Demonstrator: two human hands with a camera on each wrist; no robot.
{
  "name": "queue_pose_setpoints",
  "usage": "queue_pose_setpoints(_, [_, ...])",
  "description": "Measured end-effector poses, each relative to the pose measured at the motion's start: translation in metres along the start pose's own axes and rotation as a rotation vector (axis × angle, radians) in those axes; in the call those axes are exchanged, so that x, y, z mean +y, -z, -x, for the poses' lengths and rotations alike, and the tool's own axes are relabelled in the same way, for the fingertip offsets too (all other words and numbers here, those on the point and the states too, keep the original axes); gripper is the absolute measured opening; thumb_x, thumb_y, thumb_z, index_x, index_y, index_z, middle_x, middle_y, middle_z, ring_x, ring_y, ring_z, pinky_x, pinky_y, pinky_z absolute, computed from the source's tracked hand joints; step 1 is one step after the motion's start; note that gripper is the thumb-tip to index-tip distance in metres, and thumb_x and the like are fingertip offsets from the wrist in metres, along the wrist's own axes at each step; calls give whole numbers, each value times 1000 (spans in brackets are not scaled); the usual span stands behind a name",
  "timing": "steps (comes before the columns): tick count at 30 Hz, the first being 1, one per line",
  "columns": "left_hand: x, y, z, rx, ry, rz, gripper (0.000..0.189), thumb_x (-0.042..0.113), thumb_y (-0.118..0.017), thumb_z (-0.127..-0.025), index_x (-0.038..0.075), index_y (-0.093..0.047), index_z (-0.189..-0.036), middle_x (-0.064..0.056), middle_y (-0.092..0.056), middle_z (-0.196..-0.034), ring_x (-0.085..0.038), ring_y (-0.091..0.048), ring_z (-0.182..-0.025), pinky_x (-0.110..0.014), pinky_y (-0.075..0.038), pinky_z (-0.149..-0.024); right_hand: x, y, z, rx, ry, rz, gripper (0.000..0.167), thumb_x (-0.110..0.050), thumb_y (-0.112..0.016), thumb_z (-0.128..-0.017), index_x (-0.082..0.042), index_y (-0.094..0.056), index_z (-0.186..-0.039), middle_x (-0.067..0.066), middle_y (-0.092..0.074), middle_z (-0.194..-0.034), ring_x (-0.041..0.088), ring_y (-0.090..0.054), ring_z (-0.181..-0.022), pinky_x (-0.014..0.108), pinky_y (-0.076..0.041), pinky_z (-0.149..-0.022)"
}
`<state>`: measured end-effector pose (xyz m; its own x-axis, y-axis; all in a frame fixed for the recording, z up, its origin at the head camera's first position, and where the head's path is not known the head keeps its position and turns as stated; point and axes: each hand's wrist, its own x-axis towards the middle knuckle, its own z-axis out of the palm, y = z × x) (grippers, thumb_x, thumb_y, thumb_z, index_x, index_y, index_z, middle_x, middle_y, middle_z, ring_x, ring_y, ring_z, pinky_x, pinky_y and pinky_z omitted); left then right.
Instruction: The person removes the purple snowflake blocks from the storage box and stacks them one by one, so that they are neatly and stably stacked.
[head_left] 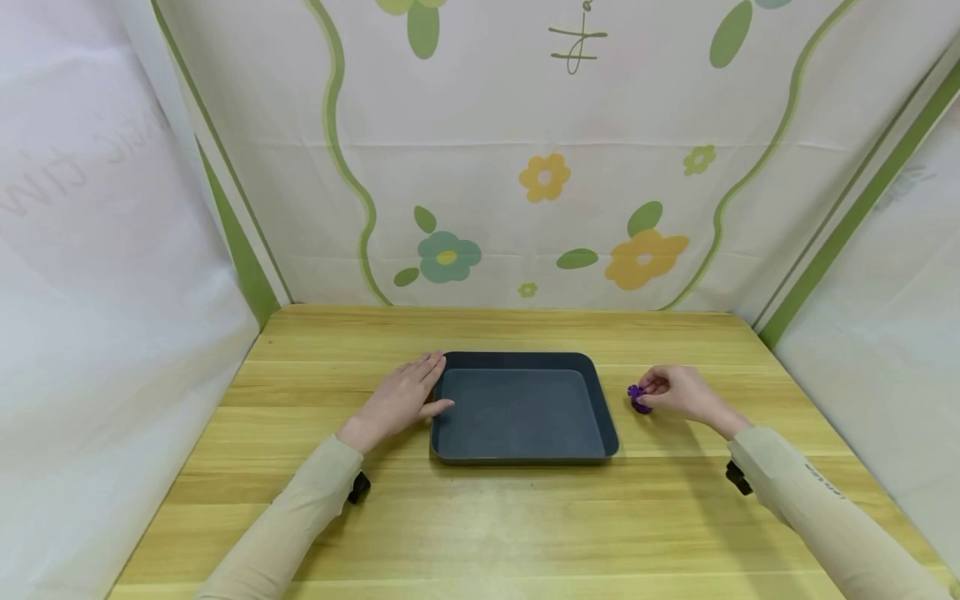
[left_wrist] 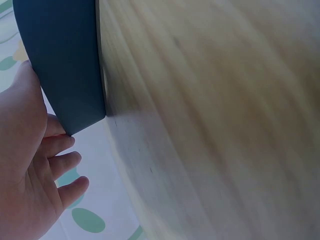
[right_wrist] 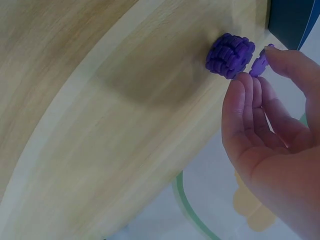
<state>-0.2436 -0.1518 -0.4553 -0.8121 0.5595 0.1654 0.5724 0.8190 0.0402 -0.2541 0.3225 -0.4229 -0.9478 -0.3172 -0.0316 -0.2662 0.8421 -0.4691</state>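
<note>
A dark grey rectangular tray (head_left: 525, 412) sits on the wooden table. My left hand (head_left: 401, 396) rests at its left side, fingers stretched toward the far left corner and thumb reaching over the rim. In the left wrist view the fingers of that hand (left_wrist: 30, 165) lie loosely at the tray's outer wall (left_wrist: 65, 65). Right of the tray, my right hand (head_left: 678, 392) pinches a small purple flower-shaped piece (right_wrist: 260, 64) between thumb and fingertips. Right beside this piece, a stack of similar purple pieces (right_wrist: 230, 56) stands on the table.
Wood-grain tabletop (head_left: 480, 533) surrounds the tray. A white cloth wall with printed flowers (head_left: 543, 177) rises behind the table, and further white cloth panels (head_left: 112, 250) close off both sides. Dark wrist devices (head_left: 360, 487) show at both sleeves.
</note>
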Motion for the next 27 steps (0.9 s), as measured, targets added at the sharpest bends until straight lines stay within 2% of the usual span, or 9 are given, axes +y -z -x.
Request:
queue_pose_setpoints(14, [0,1,0,-5,2,-4,78,53,-55,-97,1,-38,-152,-16,-38,-158,-32,-40,-146,-48,-41,-116,3,0,5,-8,-8,11,21,-13,-77,-84,2,-70,-97,9,-72,-88,13,-64,-78,18,-52,-64])
queue_pose_setpoints(23, [-1,-2,1,49,-25,-15,76,51,-59,-95,-1,-43,-149,-18,-43,-155,-33,-44,-143,-47,-44,-113,6,-1,7,-1,-1,28,19,-13,-78,-84,0,-70,-96,8,-71,-87,11,-63,-76,18,-52,-63])
queue_pose_setpoints(27, [0,-2,1,40,-21,-10,77,52,-58,-95,0,-41,-150,-17,-42,-156,-32,-43,-144,-47,-44,-114,6,-1,8,-8,-6,26,19,-13,-78,-85,0,-70,-96,8,-71,-87,12,-63,-77,19,-52,-64])
